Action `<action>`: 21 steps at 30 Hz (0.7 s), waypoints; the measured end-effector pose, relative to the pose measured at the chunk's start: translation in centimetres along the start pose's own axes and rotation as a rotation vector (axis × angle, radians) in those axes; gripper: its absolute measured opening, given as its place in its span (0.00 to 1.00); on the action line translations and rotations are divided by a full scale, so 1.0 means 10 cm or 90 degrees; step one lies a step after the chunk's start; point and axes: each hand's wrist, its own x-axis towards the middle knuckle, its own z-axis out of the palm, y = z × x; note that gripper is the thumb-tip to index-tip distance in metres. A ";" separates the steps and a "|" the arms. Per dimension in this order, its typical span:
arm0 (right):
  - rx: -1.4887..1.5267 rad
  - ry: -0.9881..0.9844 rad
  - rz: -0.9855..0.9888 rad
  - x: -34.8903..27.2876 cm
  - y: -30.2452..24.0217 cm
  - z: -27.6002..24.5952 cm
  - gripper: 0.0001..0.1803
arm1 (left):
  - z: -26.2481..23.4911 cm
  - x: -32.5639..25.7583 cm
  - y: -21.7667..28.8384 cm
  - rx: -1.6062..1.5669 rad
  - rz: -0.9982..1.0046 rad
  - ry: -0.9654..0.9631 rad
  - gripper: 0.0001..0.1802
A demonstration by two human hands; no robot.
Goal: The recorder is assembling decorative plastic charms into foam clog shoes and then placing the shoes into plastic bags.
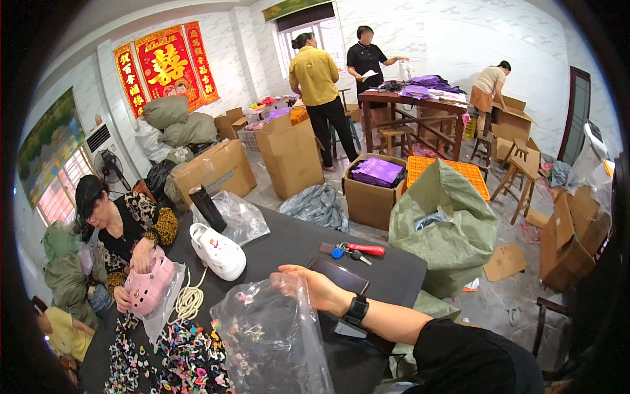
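Note:
My right hand [315, 289], with a dark band on its wrist, comes in from the lower right. Its fingers are at the upper edge of a clear plastic bag [275, 341] and grip it. A few small charms show in or through the bag. My left hand is out of view. Left of the bag, a large pile of small colourful shoe charms [170, 361] covers the table [354, 368]. A white clog [218, 251] with a charm on it stands farther back. Across the table, a person's hands hold a pink clog [149, 284] over a clear bag.
A coil of cream cord [190, 299], a black tumbler [207, 209], a dark phone [338, 274] and keys with a red tag [365, 249] lie about the table. Beyond are a green woven sack [446, 230], cardboard boxes [289, 154], wooden stools [518, 174] and several people.

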 end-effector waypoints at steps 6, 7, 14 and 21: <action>-0.352 0.089 -0.344 -0.08 0.01 0.16 0.24 | 0.26 -0.22 -0.23 -0.015 -0.141 0.144 0.17; -0.287 0.091 -0.336 -0.09 0.00 0.16 0.24 | 0.24 -0.12 -0.20 0.049 -0.001 0.163 0.17; -0.302 -0.064 -0.086 -0.14 0.00 0.13 0.36 | 0.11 0.02 -0.07 -0.135 -0.063 0.190 0.08; -0.224 -0.107 -0.182 -0.10 -0.05 0.26 0.34 | 0.39 0.24 0.02 -0.086 -0.027 -0.164 0.16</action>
